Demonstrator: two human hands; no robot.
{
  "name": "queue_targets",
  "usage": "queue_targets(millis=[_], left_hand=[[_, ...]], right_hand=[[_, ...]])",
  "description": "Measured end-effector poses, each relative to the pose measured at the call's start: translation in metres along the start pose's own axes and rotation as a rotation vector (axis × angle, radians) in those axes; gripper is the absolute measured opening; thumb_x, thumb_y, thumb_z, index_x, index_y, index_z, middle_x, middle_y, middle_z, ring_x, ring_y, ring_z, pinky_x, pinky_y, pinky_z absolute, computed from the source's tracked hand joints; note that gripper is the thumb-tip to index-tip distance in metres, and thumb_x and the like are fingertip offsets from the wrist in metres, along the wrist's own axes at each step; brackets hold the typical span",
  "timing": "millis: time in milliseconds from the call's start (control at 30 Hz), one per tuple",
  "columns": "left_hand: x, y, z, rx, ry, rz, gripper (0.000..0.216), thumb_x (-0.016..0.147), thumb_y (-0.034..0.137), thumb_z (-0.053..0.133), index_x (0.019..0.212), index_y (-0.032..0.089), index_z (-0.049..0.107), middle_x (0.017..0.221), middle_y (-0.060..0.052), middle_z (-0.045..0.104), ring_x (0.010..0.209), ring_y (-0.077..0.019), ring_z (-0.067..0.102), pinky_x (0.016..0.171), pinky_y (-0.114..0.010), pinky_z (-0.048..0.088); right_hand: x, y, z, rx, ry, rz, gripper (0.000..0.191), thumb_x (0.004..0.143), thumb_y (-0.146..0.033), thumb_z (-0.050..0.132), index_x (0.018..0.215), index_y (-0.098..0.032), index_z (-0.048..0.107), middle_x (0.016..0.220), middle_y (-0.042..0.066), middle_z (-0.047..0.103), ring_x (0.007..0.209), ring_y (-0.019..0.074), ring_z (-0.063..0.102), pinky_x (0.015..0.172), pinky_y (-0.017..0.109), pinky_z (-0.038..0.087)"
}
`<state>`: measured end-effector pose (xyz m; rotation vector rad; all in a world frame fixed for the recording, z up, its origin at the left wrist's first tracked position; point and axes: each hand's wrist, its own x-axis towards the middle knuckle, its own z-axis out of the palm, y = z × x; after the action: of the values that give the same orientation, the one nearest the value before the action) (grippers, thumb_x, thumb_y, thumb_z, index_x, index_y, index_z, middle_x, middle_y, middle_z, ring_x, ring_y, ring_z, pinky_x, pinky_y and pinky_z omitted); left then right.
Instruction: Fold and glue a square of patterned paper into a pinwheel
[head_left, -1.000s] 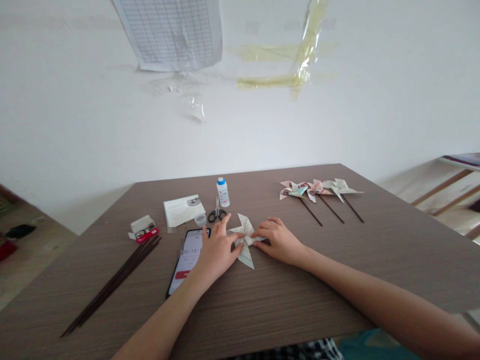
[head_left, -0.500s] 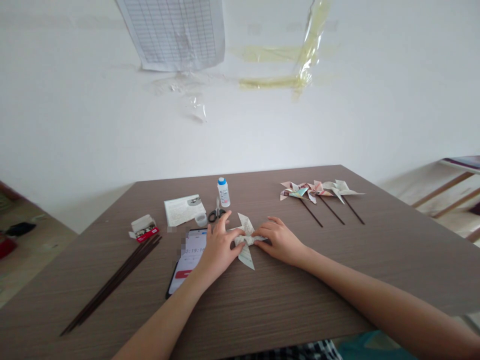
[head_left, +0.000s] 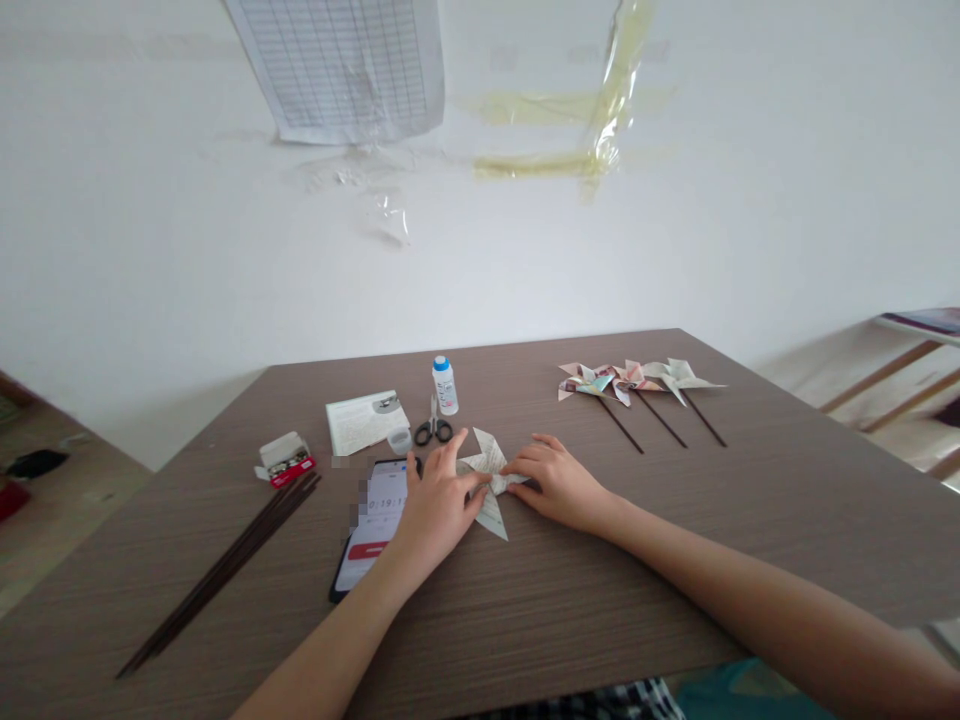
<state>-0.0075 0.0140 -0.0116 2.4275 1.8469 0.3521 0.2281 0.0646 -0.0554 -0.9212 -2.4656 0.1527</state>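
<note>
- Brown table underneath
- On it, near the middle: paper pinwheel
- Left hand: spread, thumb touching pinwheel
- Right hand: pinching one blade
- Just beyond: scissors, then white bottle
- Farthest: white wall

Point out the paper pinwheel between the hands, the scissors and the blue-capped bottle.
Paper pinwheel (head_left: pixel 497 485), head view: near its folded centre.
Scissors (head_left: pixel 433 421), head view: where blades meet handles.
Blue-capped bottle (head_left: pixel 445 390), head view: its white body.
</note>
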Motion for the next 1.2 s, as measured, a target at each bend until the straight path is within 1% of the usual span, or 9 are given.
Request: queue_targets(millis=[100,233,333,500,600,700,833,1033,1200], left_hand=[[-0.0006,0.0027,-0.0027,0.016,-0.015,-0.019,0.029,0.110,0.022,0.073,0.125,0.037,0.093,0.187,-0.012,0.049,0.167,-0.0459,0.052,0.135,-0.091,0.025],[-0.0003,0.0043,-0.0045,0.013,-0.013,-0.024,0.030,0.108,0.020,0.074,0.124,0.037,0.093,0.185,-0.011,0.051,0.166,-0.0465,0.053,0.135,-0.091,0.026],[0.0001,0.0038,-0.0041,0.012,-0.004,-0.013,0.029,0.108,0.020,0.075,0.124,0.036,0.093,0.185,-0.012,0.052,0.166,-0.0460,0.054,0.135,-0.090,0.026],[0.0004,0.0026,-0.0030,-0.010,-0.004,-0.022,0.028,0.108,0.019,0.075,0.124,0.034,0.093,0.186,-0.014,0.050,0.166,-0.0480,0.053,0.134,-0.092,0.024],[0.0010,0.0022,-0.0021,-0.038,-0.014,-0.041,0.027,0.106,0.018,0.078,0.124,0.031,0.092,0.185,-0.017,0.050,0.166,-0.0472,0.054,0.135,-0.090,0.027],[0.0020,0.0017,-0.0009,-0.069,-0.028,-0.054,0.030,0.105,0.017,0.078,0.129,0.030,0.090,0.183,-0.019,0.053,0.166,-0.0448,0.055,0.136,-0.086,0.030],[0.0028,0.0010,-0.0004,-0.083,-0.002,-0.057,0.035,0.104,0.015,0.077,0.135,0.030,0.087,0.178,-0.019,0.058,0.163,-0.0425,0.059,0.136,-0.084,0.034],[0.0014,0.0020,-0.0022,-0.071,-0.009,-0.058,0.030,0.105,0.018,0.078,0.127,0.032,0.092,0.181,-0.016,0.055,0.167,-0.0466,0.054,0.136,-0.088,0.026],[0.0011,0.0040,-0.0041,-0.048,-0.019,-0.060,0.028,0.107,0.019,0.078,0.125,0.034,0.093,0.182,-0.015,0.055,0.167,-0.0471,0.053,0.136,-0.089,0.026]], right_hand=[[-0.0004,-0.0009,-0.0013,-0.003,-0.015,0.009,0.020,0.109,-0.021,0.076,0.125,-0.025,0.086,0.114,0.009,0.087,0.114,0.0283,0.081,0.126,0.056,0.048],[-0.0001,-0.0009,-0.0019,0.000,-0.025,0.011,0.021,0.109,-0.020,0.075,0.126,-0.025,0.086,0.115,0.009,0.087,0.114,0.0283,0.081,0.126,0.056,0.048],[0.0004,-0.0003,-0.0016,0.001,-0.026,0.007,0.020,0.109,-0.021,0.075,0.126,-0.025,0.087,0.114,0.010,0.087,0.114,0.0284,0.081,0.126,0.056,0.049],[0.0008,0.0000,-0.0014,-0.004,-0.025,0.007,0.020,0.109,-0.021,0.077,0.125,-0.025,0.087,0.115,0.009,0.087,0.114,0.0283,0.081,0.126,0.056,0.050],[0.0010,-0.0011,-0.0024,-0.010,-0.036,0.015,0.020,0.109,-0.021,0.077,0.125,-0.025,0.088,0.115,0.010,0.087,0.115,0.0287,0.082,0.127,0.057,0.050],[0.0013,-0.0019,-0.0030,-0.013,-0.041,0.016,0.020,0.109,-0.022,0.077,0.126,-0.025,0.088,0.114,0.010,0.087,0.115,0.0286,0.082,0.126,0.057,0.051],[0.0009,0.0001,-0.0006,-0.013,-0.029,0.000,0.020,0.109,-0.021,0.078,0.126,-0.026,0.087,0.114,0.008,0.087,0.113,0.0277,0.082,0.126,0.055,0.051],[-0.0007,0.0048,0.0041,-0.005,0.006,-0.025,0.019,0.108,-0.022,0.078,0.124,-0.027,0.087,0.113,0.007,0.087,0.112,0.0266,0.080,0.125,0.052,0.049],[-0.0001,0.0028,0.0022,0.004,-0.024,-0.009,0.021,0.108,-0.021,0.078,0.126,-0.025,0.087,0.115,0.009,0.086,0.113,0.0282,0.080,0.125,0.055,0.049]])
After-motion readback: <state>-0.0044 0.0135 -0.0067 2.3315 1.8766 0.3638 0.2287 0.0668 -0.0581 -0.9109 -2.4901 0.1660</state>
